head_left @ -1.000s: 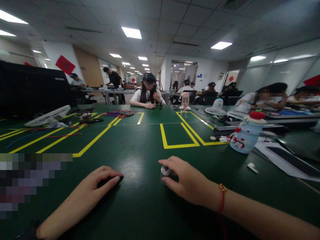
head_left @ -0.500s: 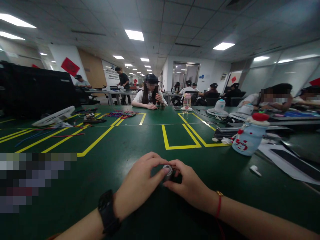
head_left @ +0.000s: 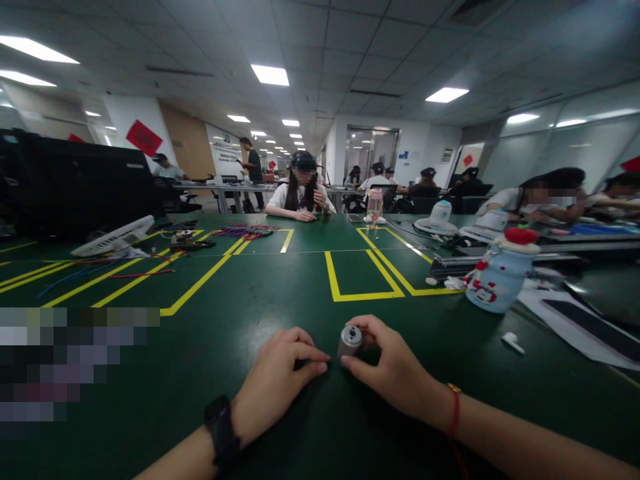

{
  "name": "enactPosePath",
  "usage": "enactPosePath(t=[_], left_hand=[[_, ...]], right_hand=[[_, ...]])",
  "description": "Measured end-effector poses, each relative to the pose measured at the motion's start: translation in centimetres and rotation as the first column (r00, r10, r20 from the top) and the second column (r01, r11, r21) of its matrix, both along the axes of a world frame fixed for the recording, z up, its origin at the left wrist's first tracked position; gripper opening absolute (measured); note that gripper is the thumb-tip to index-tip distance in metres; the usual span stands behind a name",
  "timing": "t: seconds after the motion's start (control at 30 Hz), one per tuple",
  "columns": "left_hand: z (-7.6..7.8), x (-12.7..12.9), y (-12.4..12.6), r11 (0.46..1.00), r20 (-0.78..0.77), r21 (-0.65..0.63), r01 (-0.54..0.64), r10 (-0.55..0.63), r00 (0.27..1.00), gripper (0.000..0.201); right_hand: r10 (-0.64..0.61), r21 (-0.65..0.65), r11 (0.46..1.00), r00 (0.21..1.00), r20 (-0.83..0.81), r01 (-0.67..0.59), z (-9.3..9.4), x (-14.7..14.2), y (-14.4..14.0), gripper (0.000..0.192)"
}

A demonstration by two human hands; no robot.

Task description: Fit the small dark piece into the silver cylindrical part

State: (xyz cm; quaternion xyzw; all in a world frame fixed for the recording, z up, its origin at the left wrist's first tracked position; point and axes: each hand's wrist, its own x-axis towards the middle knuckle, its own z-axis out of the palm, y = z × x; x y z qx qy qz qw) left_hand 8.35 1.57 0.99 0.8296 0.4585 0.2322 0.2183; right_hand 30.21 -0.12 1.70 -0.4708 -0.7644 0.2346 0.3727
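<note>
A small silver cylindrical motor (head_left: pixel 350 341) stands upright just above the green table (head_left: pixel 280 293) or on it; which one, I cannot tell. Its flat top faces up, with a dark centre and small holes. My right hand (head_left: pixel 390 357) grips the motor from the right, thumb in front and fingers behind. To the left, my left hand (head_left: pixel 287 363) is apart from the motor, thumb and fingertips pinched together. Whatever is between them, if anything, is too small or hidden to make out.
A blue bottle (head_left: pixel 497 277) with a red lid, a white earbud (head_left: pixel 513 343) and a dark phone (head_left: pixel 593 327) lie to the right. Wires (head_left: pixel 245 231) and a white fan (head_left: pixel 114 236) are at left. A person (head_left: pixel 301 190) sits opposite.
My left hand has let go of the motor and drawn away to the left and down. My right hand holds the motor slightly further right, its top now uncovered.
</note>
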Motion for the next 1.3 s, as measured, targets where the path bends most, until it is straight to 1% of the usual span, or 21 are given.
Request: enactPosePath(t=[0.07,0.13,0.2,0.27,0.33,0.4,0.47,0.57,0.7,0.73,0.8,0.87,0.9,0.93,1.0,1.07,1.1,1.2,1.23,1.27,1.3], left_hand=[[-0.1,0.0,-0.1,1.0,0.0,-0.002,0.007,-0.007,1.0,0.018],[0.1,-0.1,-0.2,1.0,0.014,-0.023,0.009,-0.009,1.0,0.021],[0.6,-0.3,-0.3,0.998,0.057,-0.061,0.004,0.0,0.998,0.026],[1.1,-0.6,-0.3,0.994,0.115,-0.111,0.002,0.011,0.993,0.03],[1.5,-1.3,-0.3,0.99,0.155,-0.139,-0.007,0.028,0.987,0.031],[1.8,-2.4,-0.2,0.99,0.158,-0.137,-0.032,0.053,0.986,0.031],[1.7,-3.8,-0.1,0.99,0.144,-0.128,-0.061,0.08,0.986,0.032],[1.1,-6.1,-0.2,0.983,0.106,-0.155,-0.103,0.12,0.987,0.032],[0.6,-7.7,-0.6,0.98,0.111,-0.164,-0.114,0.133,0.985,0.029],[0.6,-7.7,-0.7,0.98,0.119,-0.165,-0.114,0.134,0.984,0.029],[0.8,-7.5,-0.8,0.977,0.129,-0.17,-0.126,0.149,0.98,0.029],[0.9,-7.1,-0.8,0.974,0.145,-0.177,-0.143,0.169,0.975,0.03],[1.0,-6.9,-0.8,0.973,0.153,-0.18,-0.148,0.176,0.972,0.03],[1.0,-6.8,-0.8,0.972,0.159,-0.182,-0.15,0.18,0.971,0.031],[0.8,-6.6,-0.8,0.97,0.157,-0.188,-0.153,0.183,0.971,0.031],[0.7,-6.7,-0.9,0.971,0.143,-0.181,-0.157,0.184,0.972,0.031],[0.6,-6.7,-0.9,0.971,0.14,-0.177,-0.158,0.184,0.973,0.031],[0.5,-6.7,-1.0,0.972,0.137,-0.167,-0.165,0.189,0.972,0.03],[0.6,-6.6,-1.0,0.972,0.134,-0.165,-0.166,0.189,0.973,0.03],[0.6,-6.5,-1.0,0.972,0.13,-0.162,-0.168,0.19,0.973,0.03],[0.7,-6.4,-1.0,0.972,0.126,-0.159,-0.17,0.191,0.974,0.031]], right_hand=[[-0.096,0.027,0.995,0.994,0.045,0.095,0.6,1.9,0.0,0.045],[-0.218,0.067,0.975,0.971,0.1,0.212,1.1,4.7,0.0,0.048],[-0.353,0.116,0.934,0.922,0.158,0.338,1.3,7.9,-0.2,0.048],[-0.475,0.131,0.88,0.853,0.215,0.457,1.3,11.2,-0.5,0.049],[-0.549,0.114,0.834,0.789,0.275,0.54,0.9,14.0,-0.8,0.052],[-0.571,0.098,0.814,0.759,0.313,0.572,0.4,16.0,-1.0,0.054],[-0.566,0.087,0.815,0.758,0.324,0.572,-0.2,17.0,-1.0,0.055],[-0.548,0.053,0.826,0.778,0.307,0.561,-0.7,17.4,-0.8,0.056],[-0.549,-0.005,0.825,0.803,0.232,0.565,-0.4,18.3,-0.7,0.067],[-0.566,-0.011,0.814,0.799,0.203,0.58,-0.2,18.7,-0.7,0.068],[-0.641,0.002,0.761,0.751,0.16,0.649,0.5,19.6,-1.0,0.065],[-0.725,0.07,0.687,0.674,0.143,0.723,1.3,19.9,-1.3,0.059],[-0.748,0.132,0.664,0.648,0.143,0.736,1.7,19.6,-1.4,0.056],[-0.748,0.204,0.663,0.646,0.153,0.72,2.0,19.1,-1.4,0.054],[-0.688,0.334,0.719,0.693,0.218,0.609,2.5,17.5,-1.3,0.052],[-0.612,0.403,0.777,0.732,0.3,0.484,2.8,15.6,-1.0,0.054],[-0.589,0.418,0.792,0.739,0.328,0.445,2.9,14.7,-0.8,0.054],[-0.555,0.444,0.807,0.758,0.343,0.39,2.9,11.9,-0.8,0.047],[-0.51,0.424,0.834,0.786,0.351,0.352,2.8,10.9,-0.9,0.042],[-0.429,0.378,0.879,0.827,0.363,0.29,2.6,9.7,-1.2,0.035],[-0.316,0.305,0.93,0.873,0.372,0.207,2.4,8.3,-1.4,0.03]])
